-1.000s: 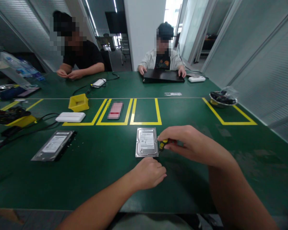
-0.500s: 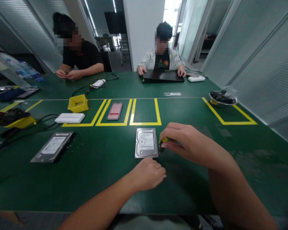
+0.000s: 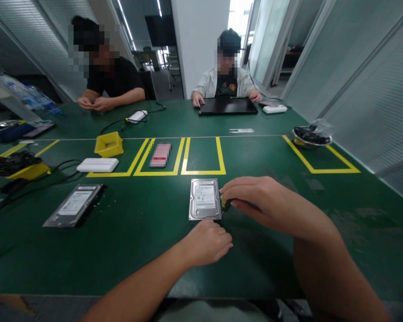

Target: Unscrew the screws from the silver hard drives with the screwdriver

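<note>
One silver hard drive (image 3: 204,199), white label, lying flat

One camera only, worn on my head, looking forward and down across the green table (image 3: 127,250) from its near edge. My forearms enter from the bottom, close to the lens; the far edge, where two other people sit, lies well away. No second view overlaps.

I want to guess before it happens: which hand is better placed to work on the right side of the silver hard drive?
Probably the right hand: it grips a small yellow-and-black tool against the hard drive there. The left hand is closed at the drive's near edge, seemingly steadying it.
</note>
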`<state>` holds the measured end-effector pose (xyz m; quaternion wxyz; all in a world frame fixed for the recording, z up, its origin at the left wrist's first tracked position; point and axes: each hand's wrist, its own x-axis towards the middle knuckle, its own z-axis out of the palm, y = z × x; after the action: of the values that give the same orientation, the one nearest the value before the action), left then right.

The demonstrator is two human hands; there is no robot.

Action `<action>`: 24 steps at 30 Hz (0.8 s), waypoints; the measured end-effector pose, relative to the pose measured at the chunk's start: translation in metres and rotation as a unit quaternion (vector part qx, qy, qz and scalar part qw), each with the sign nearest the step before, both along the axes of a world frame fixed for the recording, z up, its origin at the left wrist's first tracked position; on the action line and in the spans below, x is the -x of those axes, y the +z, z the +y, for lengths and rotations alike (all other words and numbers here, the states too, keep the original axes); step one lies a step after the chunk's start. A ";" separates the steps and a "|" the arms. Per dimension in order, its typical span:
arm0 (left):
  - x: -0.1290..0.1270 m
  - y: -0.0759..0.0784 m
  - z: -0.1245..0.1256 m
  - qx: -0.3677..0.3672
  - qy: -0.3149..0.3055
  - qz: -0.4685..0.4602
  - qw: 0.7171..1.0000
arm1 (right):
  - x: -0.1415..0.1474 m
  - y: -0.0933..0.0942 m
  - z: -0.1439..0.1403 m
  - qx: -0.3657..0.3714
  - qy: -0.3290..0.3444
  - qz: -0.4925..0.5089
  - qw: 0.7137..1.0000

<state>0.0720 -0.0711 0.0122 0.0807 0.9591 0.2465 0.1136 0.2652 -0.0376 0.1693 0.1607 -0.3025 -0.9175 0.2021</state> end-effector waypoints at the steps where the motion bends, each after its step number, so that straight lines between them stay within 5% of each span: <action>1: 0.000 0.000 0.000 0.002 0.000 0.000 1.000 | -0.001 0.000 0.000 0.000 0.000 -0.001 1.000; 19: 0.001 0.000 0.000 -0.008 0.003 -0.020 1.000 | 0.003 -0.004 0.003 -0.017 -0.047 -0.022 0.998; 24: 0.003 0.005 -0.001 0.045 0.114 -0.090 0.988 | -0.001 -0.005 0.003 -0.021 -0.047 -0.014 0.999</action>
<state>0.0686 -0.0723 0.0172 0.1325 0.9061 0.3505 0.1966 0.2660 -0.0341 0.1644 0.1635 -0.3446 -0.9085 0.1709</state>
